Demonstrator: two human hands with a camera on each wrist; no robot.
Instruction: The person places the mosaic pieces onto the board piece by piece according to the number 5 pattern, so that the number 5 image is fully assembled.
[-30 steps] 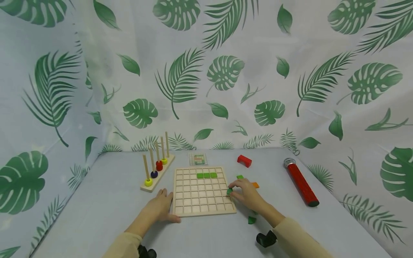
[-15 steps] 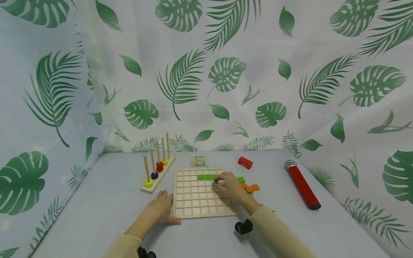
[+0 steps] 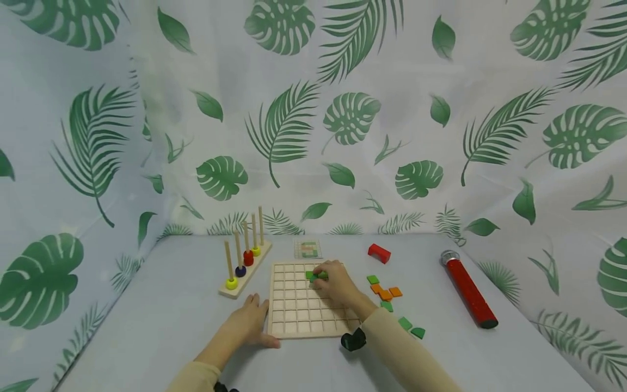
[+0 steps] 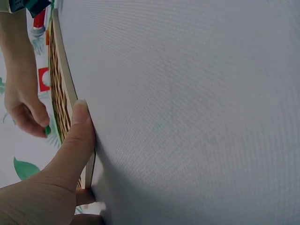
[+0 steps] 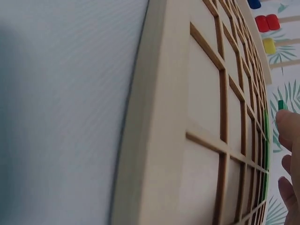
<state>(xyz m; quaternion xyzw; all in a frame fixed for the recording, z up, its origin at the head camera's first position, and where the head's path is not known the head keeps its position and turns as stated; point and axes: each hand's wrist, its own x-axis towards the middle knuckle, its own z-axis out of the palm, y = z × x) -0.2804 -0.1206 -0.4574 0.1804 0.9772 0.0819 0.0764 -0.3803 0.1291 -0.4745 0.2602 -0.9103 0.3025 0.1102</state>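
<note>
A square wooden grid board [image 3: 294,311] lies on the table. My right hand [image 3: 339,286] is over its upper part and pinches a small green tile [image 5: 281,104] between thumb and fingertips, just in front of a row of green tiles [image 3: 309,274] set in the grid. The hand partly covers that row. At the board's lower left corner, my left hand [image 3: 251,324] rests on the table. Its fingers lie along the left side, and its thumb [image 4: 75,140] touches the board's edge, as the left wrist view shows.
Loose green tiles [image 3: 405,323] and orange tiles [image 3: 385,295] lie right of the board. Behind it is a small pattern card [image 3: 307,250]. A peg stand with colored beads [image 3: 249,258] stands at left, a red arch block [image 3: 379,253] at back right, a red silver-ended tube [image 3: 469,291] far right.
My right hand has carried the green tile from the board's right edge leftward and up to the row of green tiles. My left hand stays at the corner. The head view has shifted slightly.
</note>
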